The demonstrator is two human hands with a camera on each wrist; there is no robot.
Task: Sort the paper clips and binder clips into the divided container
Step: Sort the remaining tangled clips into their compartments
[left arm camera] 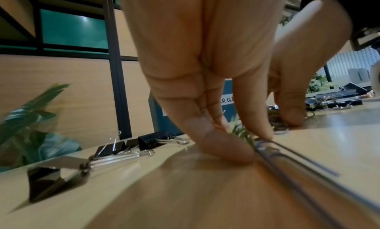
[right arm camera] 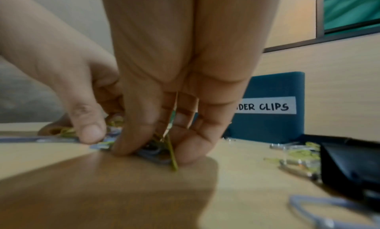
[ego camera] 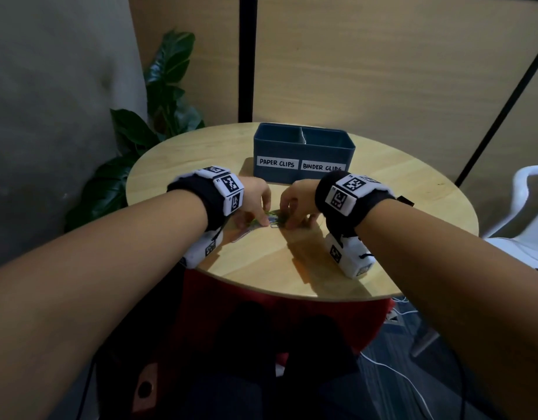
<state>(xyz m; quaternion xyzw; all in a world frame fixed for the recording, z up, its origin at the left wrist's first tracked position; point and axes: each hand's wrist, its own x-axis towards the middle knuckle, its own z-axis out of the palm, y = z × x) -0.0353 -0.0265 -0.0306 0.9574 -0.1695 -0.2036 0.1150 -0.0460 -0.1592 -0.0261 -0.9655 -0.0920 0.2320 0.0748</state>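
A blue divided container [ego camera: 304, 147] stands at the back of the round table, labelled PAPER CLIPS on the left and BINDER CLIPS on the right. In front of it lies a small heap of coloured paper clips [ego camera: 274, 220]. Both hands meet over it. My left hand [ego camera: 261, 221] pinches a long wire paper clip [left arm camera: 287, 161] between thumb and forefinger against the tabletop. My right hand [ego camera: 287, 223] pinches green and blue paper clips [right arm camera: 171, 154] with its fingertips down on the wood. Black binder clips [left arm camera: 150, 140] lie to the left of my left hand.
Another black binder clip [right arm camera: 351, 165] and a loose blue paper clip [right arm camera: 320, 206] lie right of my right hand. A wooden table [ego camera: 398, 213] carries everything; a plant [ego camera: 161, 116] stands behind it on the left and a white chair [ego camera: 522, 201] on the right.
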